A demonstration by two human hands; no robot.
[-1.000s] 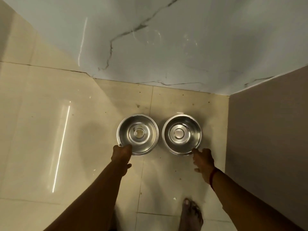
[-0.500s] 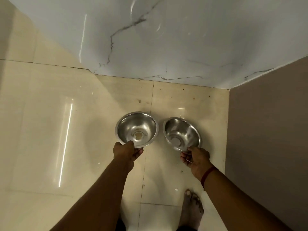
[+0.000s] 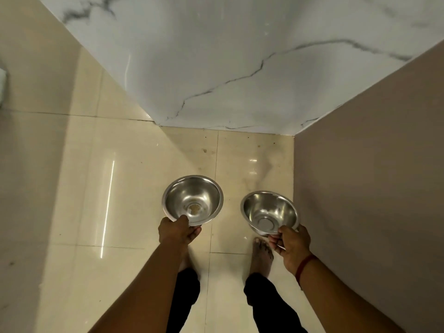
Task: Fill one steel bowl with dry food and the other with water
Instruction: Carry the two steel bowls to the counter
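**Q:** Steel bowls, head view: where does each one sit, and what holds it?

**A:** Both are off the floor. The left steel bowl is pinched at its near rim by the left hand, thumb on top of the rim, fingers curled under the base. The right steel bowl is pinched at its near rim by the right hand, thumb over the rim, fingers tucked beneath.

**Q:** Which way does each bowl lie from its grip?

**A:** Forward, away from the person. Each bowl projects out past the fingers toward the marble wall, so its weight hangs beyond the pinch.

**Q:** Orientation and contents?

**A:** The mouths face up and tilt slightly toward the camera. The left bowl shows a small brownish residue at its centre; the right bowl looks empty. Neither is filled.

**Q:** Relation to watch?

**A:** The two bowls are held side by side, apart, with the right one near the brown side panel. In my judgement, level carrying is needed.
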